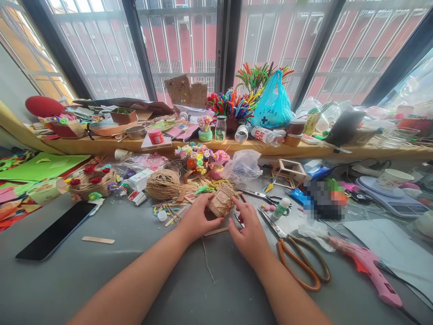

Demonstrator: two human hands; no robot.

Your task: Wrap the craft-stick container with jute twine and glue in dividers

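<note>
Both my hands are on a small twine-wrapped pot [221, 201] that lies tilted on the grey table [101, 271]. My left hand [196, 220] grips its left side with thumb and fingers curled around it. My right hand [248, 232] touches its right side, fingers pressed against the twine. A loose twine strand [207, 259] trails from under the pot toward me. A ball of twine [163, 184] sits just to the left behind my left hand. Wooden craft sticks [174, 211] lie scattered beside it.
Orange-handled scissors [297, 255] and a pink glue gun [367, 266] lie to the right. A black phone [56, 231] and a craft stick [98, 240] lie to the left. A glue bottle [280, 208], small flower pots [199, 158] and a cluttered window ledge [237, 145] stand behind.
</note>
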